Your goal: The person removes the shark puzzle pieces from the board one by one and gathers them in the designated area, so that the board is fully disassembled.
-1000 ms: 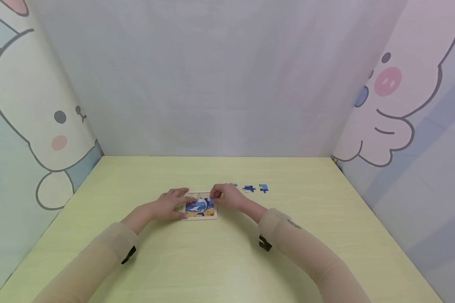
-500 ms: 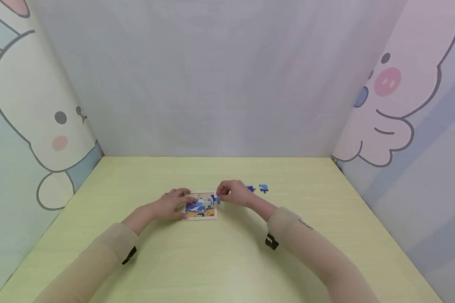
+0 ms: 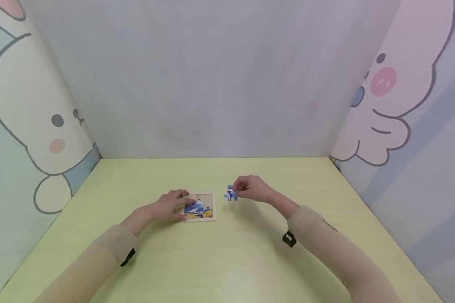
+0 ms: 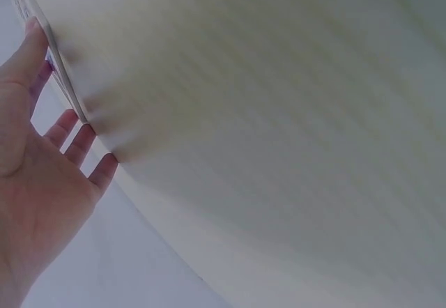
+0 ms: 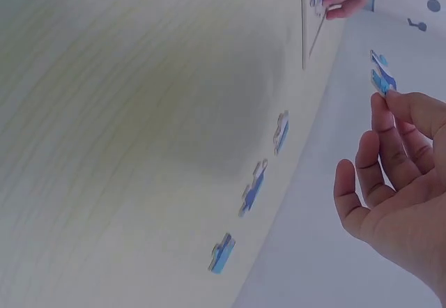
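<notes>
- Our right hand (image 3: 253, 188) pinches a knobbed blue-and-white flat jigsaw piece (image 3: 231, 193) between thumb and fingertip, held clear of the puzzle, toward two o'clock from it.
- Our left hand (image 3: 170, 206) lies at nine o'clock with fingers spread, clamped round nothing: the thumb is on the lower left edge, a fingertip reaches over the picture.
- Under that hand sits a shallow square pale wooden puzzle tray (image 3: 214, 206), flat on the surface (image 3: 197, 261). A group of printed blue, white and orange pieces (image 3: 196, 209) covers it from nine o'clock round through six to about four; from noon to three its tan bed is bare.
- In the right wrist view three loose blue-and-white pieces (image 5: 253, 187) lie in a row from one to seven o'clock, apart from each other; in the head view we cannot see them.
- We judge the work partway: four pieces are out of the tray, one of them in hand, and the remaining group, which we cannot count, is in it.
</notes>
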Tool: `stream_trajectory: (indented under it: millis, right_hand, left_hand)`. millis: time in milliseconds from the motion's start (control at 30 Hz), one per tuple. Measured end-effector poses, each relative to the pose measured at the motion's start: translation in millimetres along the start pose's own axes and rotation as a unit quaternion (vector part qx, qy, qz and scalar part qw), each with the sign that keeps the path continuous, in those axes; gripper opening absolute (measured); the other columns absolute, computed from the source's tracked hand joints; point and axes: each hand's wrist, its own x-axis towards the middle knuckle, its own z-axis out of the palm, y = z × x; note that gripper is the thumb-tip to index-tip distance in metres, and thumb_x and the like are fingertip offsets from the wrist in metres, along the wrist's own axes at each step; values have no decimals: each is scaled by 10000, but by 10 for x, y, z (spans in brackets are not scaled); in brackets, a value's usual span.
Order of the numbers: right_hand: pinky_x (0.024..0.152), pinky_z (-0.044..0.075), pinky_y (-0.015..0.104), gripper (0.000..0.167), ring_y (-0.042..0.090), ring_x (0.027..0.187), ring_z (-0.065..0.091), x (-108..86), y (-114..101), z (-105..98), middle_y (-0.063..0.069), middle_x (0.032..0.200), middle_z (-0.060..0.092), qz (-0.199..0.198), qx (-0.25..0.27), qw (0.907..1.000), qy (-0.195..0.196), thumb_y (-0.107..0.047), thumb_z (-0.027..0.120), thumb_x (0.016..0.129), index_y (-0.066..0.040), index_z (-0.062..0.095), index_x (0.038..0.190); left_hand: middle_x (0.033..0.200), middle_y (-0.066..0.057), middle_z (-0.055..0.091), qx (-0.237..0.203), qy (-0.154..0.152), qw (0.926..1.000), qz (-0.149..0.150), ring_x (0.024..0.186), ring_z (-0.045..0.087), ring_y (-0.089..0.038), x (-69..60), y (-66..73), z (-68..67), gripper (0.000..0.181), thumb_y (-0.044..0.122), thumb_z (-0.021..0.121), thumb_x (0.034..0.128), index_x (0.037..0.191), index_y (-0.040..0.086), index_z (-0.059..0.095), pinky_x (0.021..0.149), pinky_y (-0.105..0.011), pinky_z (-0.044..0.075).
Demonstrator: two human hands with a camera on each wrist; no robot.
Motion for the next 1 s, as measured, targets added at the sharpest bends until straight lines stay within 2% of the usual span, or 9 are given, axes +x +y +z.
stream_trajectory:
  millis: [233, 500, 867, 1000]
  right_hand:
    - [724, 513, 263, 91, 118, 780, 579, -161, 163, -202, -30, 837, 656, 15, -40, 10000, 9, -133, 674, 866, -117, 663, 955]
    - [745, 522, 284, 93, 119, 821, 599, -350, 425, -392, -45, 874, 659, 137, -132, 9998, -3, -165, 661, 881, -138, 659, 971]
    - [794, 510, 315, 95, 114, 830, 595, -515, 783, -441, -12, 887, 654, 338, -4, 9991, -270, -179, 660, 890, -108, 652, 952]
    - [800, 502, 307, 95, 122, 847, 592, -540, 867, -431, -7, 899, 657, 599, 15, 9976, -336, -165, 663, 886, -105, 660, 960]
  left_hand:
    - [1476, -151, 318, -28, 12, 10000, -76, 1316, 302, -388, -27, -3, 8, 603, 368, 665, 868, 1412, 231, 445, 1023, -645, 261]
    - [1468, -156, 328, 45, 71, 10000, 3, 1304, 316, -392, -21, 16, -1, 602, 368, 667, 865, 1408, 224, 450, 1011, -640, 279]
    - [1462, -148, 337, 97, 76, 9999, 8, 1289, 335, -383, -20, 16, -12, 606, 379, 666, 864, 1410, 232, 447, 1012, -619, 290]
    - [1462, -159, 335, 52, 75, 10000, 16, 1293, 329, -395, -32, 22, -7, 601, 365, 669, 865, 1407, 222, 452, 1006, -629, 292]
